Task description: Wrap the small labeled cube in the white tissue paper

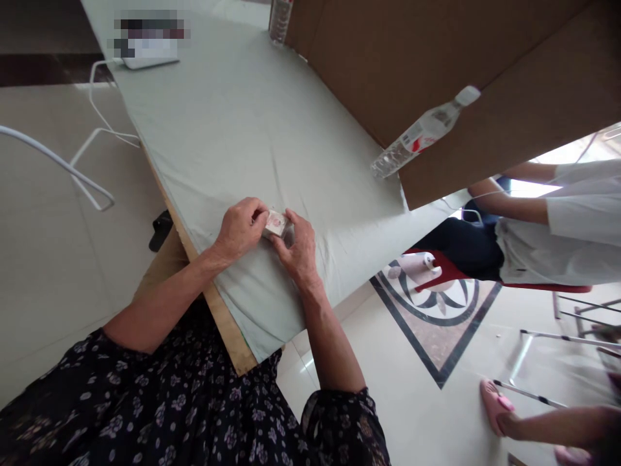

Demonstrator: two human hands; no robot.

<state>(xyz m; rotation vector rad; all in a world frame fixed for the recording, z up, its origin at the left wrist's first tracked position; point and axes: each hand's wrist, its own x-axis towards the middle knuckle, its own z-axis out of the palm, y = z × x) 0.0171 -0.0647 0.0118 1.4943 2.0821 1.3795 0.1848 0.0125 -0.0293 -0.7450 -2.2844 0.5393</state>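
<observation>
A small pale box [275, 223] with a pinkish print on its top is between my two hands, just above or on the cloth-covered table near its corner. My left hand [241, 228] is closed, its fingers curled and pinching at the box's left edge. From the other side my right hand [301, 249] grips the box between thumb and fingers. Part of the box is hidden by the fingers, and its exact kind is too small to make out.
A plastic bottle [420, 139] stands by a large brown cardboard panel [436, 58]. Another bottle [280, 22] is at the far edge. A white device [150, 55] with a cable lies far left. Another person's arm [509, 200] shows behind the panel.
</observation>
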